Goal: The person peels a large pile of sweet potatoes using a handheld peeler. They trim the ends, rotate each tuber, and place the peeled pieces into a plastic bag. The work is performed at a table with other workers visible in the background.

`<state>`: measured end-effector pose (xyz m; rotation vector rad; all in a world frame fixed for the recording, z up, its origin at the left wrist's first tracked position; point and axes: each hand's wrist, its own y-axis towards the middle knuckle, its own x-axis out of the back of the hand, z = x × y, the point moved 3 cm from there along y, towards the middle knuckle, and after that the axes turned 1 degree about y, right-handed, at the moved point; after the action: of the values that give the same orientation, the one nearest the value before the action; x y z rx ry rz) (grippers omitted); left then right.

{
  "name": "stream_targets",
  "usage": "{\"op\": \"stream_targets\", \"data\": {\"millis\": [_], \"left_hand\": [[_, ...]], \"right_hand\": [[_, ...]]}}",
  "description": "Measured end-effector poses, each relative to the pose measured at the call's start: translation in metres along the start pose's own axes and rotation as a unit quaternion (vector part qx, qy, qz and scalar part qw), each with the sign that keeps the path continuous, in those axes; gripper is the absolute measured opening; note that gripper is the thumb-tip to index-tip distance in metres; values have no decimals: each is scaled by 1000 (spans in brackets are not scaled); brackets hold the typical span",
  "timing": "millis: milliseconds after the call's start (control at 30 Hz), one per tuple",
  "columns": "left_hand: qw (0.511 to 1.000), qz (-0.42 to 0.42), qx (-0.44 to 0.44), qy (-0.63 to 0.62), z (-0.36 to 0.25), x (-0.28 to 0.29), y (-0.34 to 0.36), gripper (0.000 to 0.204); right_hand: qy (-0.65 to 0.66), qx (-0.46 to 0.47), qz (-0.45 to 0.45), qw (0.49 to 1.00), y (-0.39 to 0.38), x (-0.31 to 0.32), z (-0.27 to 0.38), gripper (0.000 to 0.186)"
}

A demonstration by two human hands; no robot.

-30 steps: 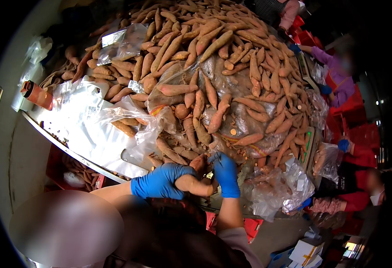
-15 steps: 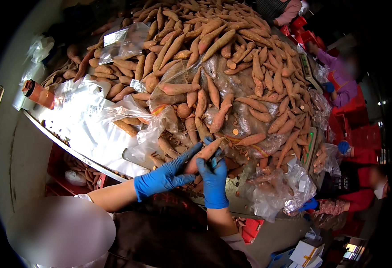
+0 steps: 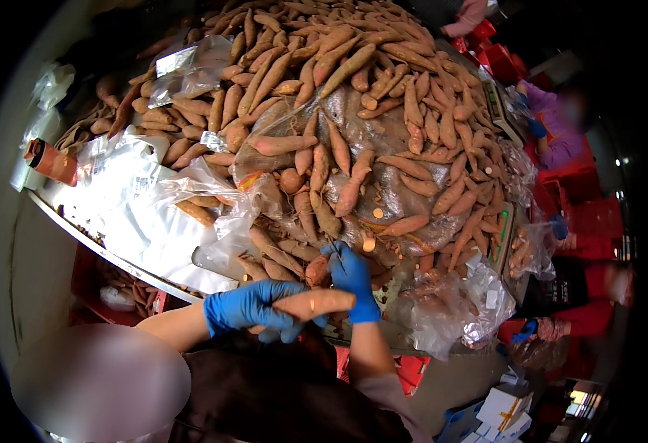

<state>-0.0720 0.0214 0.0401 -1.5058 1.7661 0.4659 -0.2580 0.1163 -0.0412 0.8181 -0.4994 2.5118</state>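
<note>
A sweet potato (image 3: 315, 303) lies across my gloved left hand (image 3: 254, 306), whose fingers wrap it from below and behind. Its tapered end points right, and a pale patch shows on its upper side. Just beyond it, my gloved right hand (image 3: 350, 277) is closed with its fingers curled; whatever it may hold is hidden. Another sweet potato (image 3: 316, 271) rests on the table beside the right hand's fingers. A pale round cut slice (image 3: 368, 242) is just past that hand, and a second cut slice (image 3: 378, 213) sits farther off on plastic film.
A large heap of sweet potatoes (image 3: 265, 81) covers the far table. White plastic bags (image 3: 128, 192) spread at left near an orange-brown bottle (image 3: 50, 162). Crumpled clear bags (image 3: 449, 310) and a green-edged scale (image 3: 503, 236) stand at right. Co-workers and red crates (image 3: 597, 221) are beyond.
My left hand has drawn the sweet potato nearer to me and turned it more level. The right hand has come off it, fingers curled. A pale slice now shows beyond the right hand.
</note>
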Motion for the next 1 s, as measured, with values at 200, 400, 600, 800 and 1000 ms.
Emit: {"op": "stream_targets", "data": {"millis": [200, 400, 600, 800, 1000], "left_hand": [[980, -148, -133, -26, -8, 19, -9, 45], [984, -131, -118, -34, 2, 19, 7, 33], [976, -150, -148, -51, 2, 31, 6, 35], [970, -142, -179, 86, -13, 23, 17, 63], [871, -117, -274, 390, -15, 20, 29, 32]], "right_hand": [[334, -77, -359, 868, 29, 65, -60, 22], [123, -183, -406, 887, 69, 90, -142, 52], [357, -107, -301, 878, 59, 63, -101, 43], [453, -46, 22, 890, -24, -9, 19, 25], [242, 150, -75, 956, -30, 14, 71, 22]]}}
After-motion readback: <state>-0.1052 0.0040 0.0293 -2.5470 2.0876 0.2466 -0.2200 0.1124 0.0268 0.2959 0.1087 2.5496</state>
